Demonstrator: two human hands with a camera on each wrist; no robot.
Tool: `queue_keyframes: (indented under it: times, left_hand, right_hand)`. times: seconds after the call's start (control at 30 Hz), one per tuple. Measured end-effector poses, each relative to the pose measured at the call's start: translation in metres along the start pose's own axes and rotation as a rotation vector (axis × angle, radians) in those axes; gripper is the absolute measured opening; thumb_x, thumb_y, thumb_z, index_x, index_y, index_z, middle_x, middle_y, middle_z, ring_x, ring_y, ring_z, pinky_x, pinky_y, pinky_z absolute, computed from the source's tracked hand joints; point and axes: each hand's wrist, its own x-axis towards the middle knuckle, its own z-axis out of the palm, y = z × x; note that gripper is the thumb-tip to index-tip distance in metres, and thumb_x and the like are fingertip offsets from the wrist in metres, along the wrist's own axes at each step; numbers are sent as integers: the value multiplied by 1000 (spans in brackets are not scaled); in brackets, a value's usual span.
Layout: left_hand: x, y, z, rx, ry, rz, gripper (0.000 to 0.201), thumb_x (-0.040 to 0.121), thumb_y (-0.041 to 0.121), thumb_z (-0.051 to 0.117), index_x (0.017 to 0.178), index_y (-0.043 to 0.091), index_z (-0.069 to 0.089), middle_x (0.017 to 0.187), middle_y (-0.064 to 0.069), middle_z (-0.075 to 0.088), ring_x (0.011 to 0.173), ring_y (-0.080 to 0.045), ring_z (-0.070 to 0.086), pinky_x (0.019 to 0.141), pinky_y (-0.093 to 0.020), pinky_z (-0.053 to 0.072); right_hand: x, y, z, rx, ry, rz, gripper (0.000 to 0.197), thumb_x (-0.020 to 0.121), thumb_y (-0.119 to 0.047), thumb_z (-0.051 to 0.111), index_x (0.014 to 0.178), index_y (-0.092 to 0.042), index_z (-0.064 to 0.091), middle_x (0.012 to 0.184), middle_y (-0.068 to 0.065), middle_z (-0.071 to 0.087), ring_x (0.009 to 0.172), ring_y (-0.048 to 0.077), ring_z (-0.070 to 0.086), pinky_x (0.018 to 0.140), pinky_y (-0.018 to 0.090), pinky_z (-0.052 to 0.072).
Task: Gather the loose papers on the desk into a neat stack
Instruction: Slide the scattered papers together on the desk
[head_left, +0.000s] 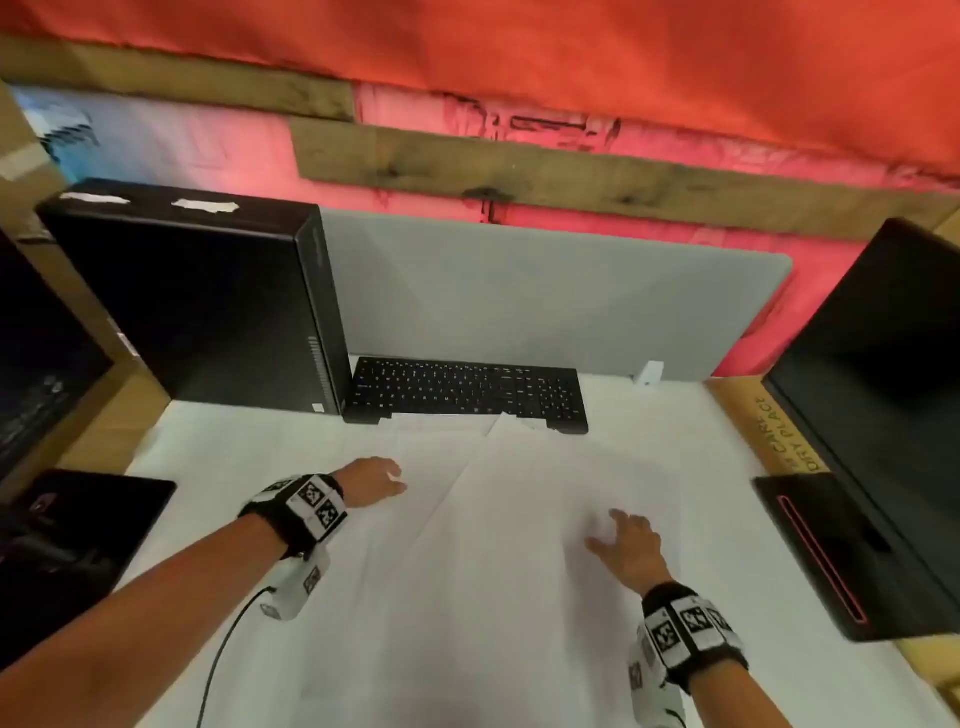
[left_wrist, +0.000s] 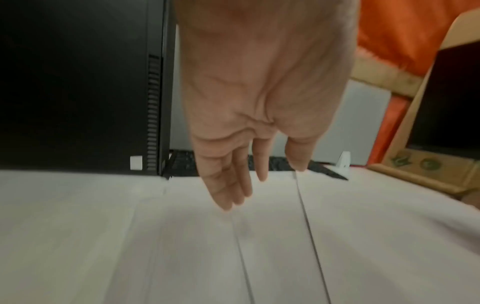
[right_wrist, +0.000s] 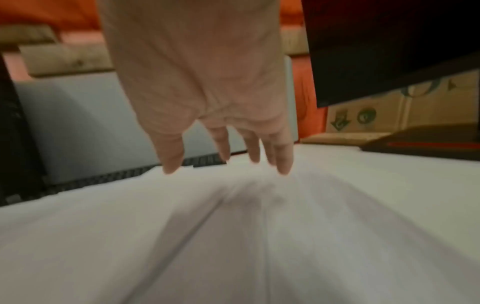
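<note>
The loose papers lie spread flat across the table, long edges running away toward the keyboard. Both the left hand and right hand hover over them, fingers straight, holding nothing. The left hand looks nearer the overlapping edges between the sheets.

Loose papers lie overlapping across the middle of the desk. Behind them a keyboard sits against an upright panel, its front edge over the papers' far corners. Left of the keyboard, touching it, stands a computer tower. A monitor stands at the right edge, another screen at the far left. The left hand is over the papers' left part, the right hand nearer and to the right, well apart.
</note>
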Motion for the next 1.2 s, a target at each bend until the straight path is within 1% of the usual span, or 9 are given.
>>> queue_keyframes:
  times: [0.17,0.3,0.4,0.6,0.7,0.77,0.87,1.03,1.2]
  left_hand:
    - [14,8,32,-52,12,-127,65,92,37,49,141,2,25,148,-19,28,135,-31,32,111,-33,27]
    - [20,17,53,-40,103,-220,72,85,46,55,138,4,29,141,-20,27,129,-38,32,108,-41,31]
    - [21,16,59,-69,193,-307,74,83,48,57,139,9,30,146,-18,19,131,-38,25,107,-45,29]
    - [26,4,61,-198,254,-321,73,80,46,62,140,21,31,149,-14,15,132,-38,22,109,-46,27]
    - [27,-2,63,-306,326,-331,85,76,43,69,143,17,23,149,-14,18,132,-38,23,108,-47,27]
    - [27,-6,64,-370,363,-326,95,73,38,73,144,12,15,148,-16,21,133,-38,24,108,-48,28]
    - [31,-13,63,-508,375,-291,105,72,28,76,145,5,6,148,-20,23,135,-38,24,111,-46,27]
    - [36,-19,68,-656,335,-181,81,72,17,77,138,1,32,140,-18,40,128,-33,40,108,-40,34]
    - [32,-18,75,-613,375,-87,66,75,14,74,132,3,43,131,-20,45,125,-34,41,106,-37,32]
  right_hand:
    - [2,-18,20,349,168,188,85,84,-33,64,146,-10,11,149,21,20,135,39,23,108,51,27]
    - [6,-26,31,604,212,210,84,86,-16,62,146,-2,5,143,26,34,130,39,37,104,41,35]
    - [9,-29,32,573,152,105,61,90,-2,52,143,1,21,138,22,45,127,35,44,101,32,35]
    - [26,-33,33,605,69,-125,20,88,4,50,106,-3,57,101,9,61,95,22,56,90,29,44]
    - [36,-37,32,589,106,-74,27,89,-2,53,68,-12,40,70,3,42,70,19,41,65,28,36]
    - [37,-41,33,531,129,-43,6,91,-8,52,87,-4,51,93,13,49,94,28,47,83,34,39]
    - [37,-51,37,484,109,-23,50,91,-13,55,136,2,38,145,20,26,131,36,32,110,37,28]
    - [38,-80,51,708,38,40,80,80,-8,69,144,-5,21,137,16,44,126,33,45,106,38,37]
    - [36,-83,58,691,-192,-45,40,81,-3,65,120,0,56,115,16,63,108,34,59,92,39,49]
